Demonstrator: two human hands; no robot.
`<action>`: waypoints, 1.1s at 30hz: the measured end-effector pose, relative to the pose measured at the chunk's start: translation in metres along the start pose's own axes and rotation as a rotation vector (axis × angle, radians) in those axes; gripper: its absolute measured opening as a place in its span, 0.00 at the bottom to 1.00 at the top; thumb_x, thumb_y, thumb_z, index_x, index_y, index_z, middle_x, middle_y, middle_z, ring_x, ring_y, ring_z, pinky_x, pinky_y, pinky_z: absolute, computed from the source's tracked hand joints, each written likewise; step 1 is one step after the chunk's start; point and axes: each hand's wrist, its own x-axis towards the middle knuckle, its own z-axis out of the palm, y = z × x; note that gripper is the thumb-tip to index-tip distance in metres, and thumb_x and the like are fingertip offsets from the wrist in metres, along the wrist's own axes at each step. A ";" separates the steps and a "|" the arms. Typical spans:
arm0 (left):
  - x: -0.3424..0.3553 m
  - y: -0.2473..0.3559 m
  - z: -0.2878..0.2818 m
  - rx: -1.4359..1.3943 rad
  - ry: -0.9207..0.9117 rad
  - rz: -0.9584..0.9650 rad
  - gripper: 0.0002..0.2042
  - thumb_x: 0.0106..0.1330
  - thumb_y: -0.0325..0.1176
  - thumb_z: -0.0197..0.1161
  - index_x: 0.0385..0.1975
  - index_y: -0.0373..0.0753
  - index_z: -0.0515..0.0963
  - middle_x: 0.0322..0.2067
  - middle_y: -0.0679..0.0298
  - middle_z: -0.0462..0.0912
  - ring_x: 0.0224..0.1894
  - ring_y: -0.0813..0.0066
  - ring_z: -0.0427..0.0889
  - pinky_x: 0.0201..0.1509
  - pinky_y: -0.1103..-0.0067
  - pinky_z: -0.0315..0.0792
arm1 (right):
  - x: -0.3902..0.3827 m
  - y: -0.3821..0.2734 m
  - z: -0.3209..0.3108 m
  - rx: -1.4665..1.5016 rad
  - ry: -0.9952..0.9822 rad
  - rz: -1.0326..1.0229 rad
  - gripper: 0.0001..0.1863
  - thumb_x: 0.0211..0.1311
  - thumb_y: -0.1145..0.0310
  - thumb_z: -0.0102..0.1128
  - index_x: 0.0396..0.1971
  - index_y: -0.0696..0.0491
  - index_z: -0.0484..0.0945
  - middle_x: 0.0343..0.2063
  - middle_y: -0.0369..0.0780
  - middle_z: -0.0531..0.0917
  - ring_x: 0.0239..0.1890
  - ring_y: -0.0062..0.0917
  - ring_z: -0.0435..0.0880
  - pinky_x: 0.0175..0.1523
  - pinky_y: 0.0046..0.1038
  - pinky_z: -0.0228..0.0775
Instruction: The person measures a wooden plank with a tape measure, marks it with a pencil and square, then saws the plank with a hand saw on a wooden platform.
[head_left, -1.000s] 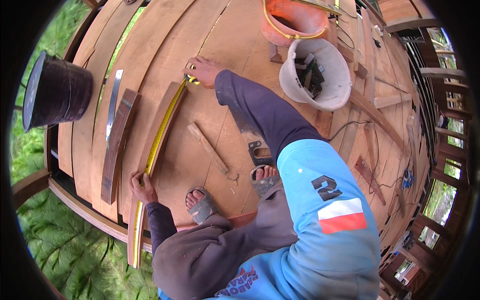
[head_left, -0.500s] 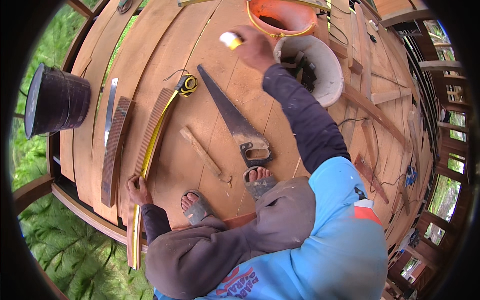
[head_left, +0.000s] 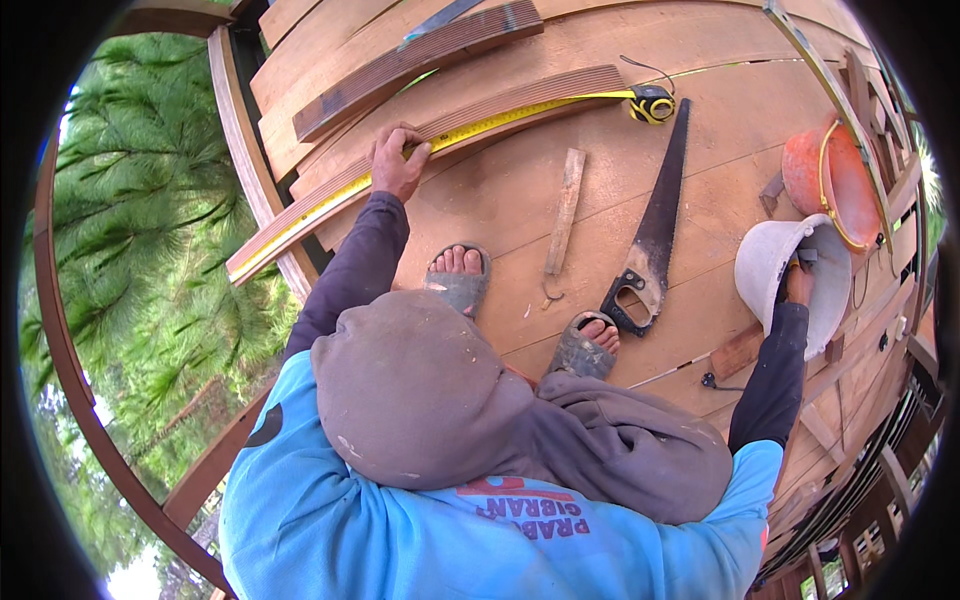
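Smooth brown floorboards [head_left: 520, 275] are running toward feathery green branches [head_left: 140, 200]. Across them a ridged wooden plank [head_left: 500, 99] is lying with a shiny yellow tape [head_left: 490, 122] along it, which the left hand [head_left: 398, 165] is grasping with curled fingers. Inside a dull white bucket [head_left: 766, 252], the right hand [head_left: 798, 286] is partly hiding, so I cannot tell its grip; a toothed saw [head_left: 660, 215] is lying nearby

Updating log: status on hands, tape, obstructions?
Left hand on plank, at tape. Right hand inside white bucket, partly hidden. Tape extended along plank. Saw lies between hands, blocking neither.
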 end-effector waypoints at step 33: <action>-0.007 -0.052 -0.032 -0.614 -0.203 -0.184 0.19 0.64 0.24 0.52 0.54 0.34 0.81 0.51 0.61 0.86 0.55 0.73 0.83 0.66 0.77 0.72 | -0.139 -0.299 -0.049 0.459 0.230 -0.621 0.16 0.71 0.67 0.62 0.51 0.63 0.79 0.38 0.43 0.85 0.32 0.25 0.82 0.42 0.26 0.78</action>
